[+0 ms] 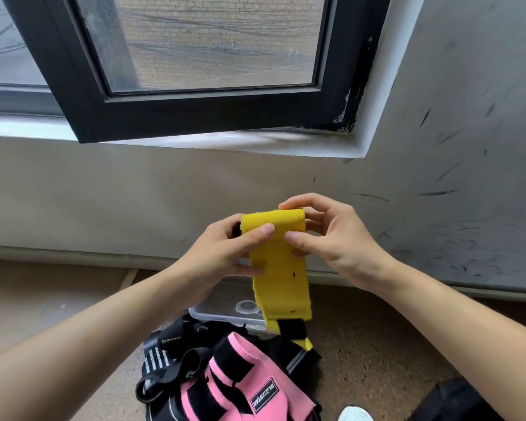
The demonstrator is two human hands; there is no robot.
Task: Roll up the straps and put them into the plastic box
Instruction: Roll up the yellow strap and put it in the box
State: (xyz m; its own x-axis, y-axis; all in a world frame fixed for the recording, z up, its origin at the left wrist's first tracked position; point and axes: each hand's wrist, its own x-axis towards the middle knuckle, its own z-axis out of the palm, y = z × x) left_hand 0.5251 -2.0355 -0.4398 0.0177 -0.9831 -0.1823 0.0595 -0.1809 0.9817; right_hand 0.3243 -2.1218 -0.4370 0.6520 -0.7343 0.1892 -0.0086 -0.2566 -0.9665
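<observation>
On the floor [377, 344] lies a pile of pink and black straps [225, 378], with the clear plastic box [219, 311] just behind it. Above them the yellow strap [278, 268] hangs down, its top end folded over. The left hand [225, 253] and the right hand [331, 238] both pinch this fold. I think each turn should be tight, with even edges.

Arms are stretching forward, left hand [222, 256] and right hand [336, 238] both pinching a yellow strap [281, 278] with curled fingers [304, 202].
</observation>
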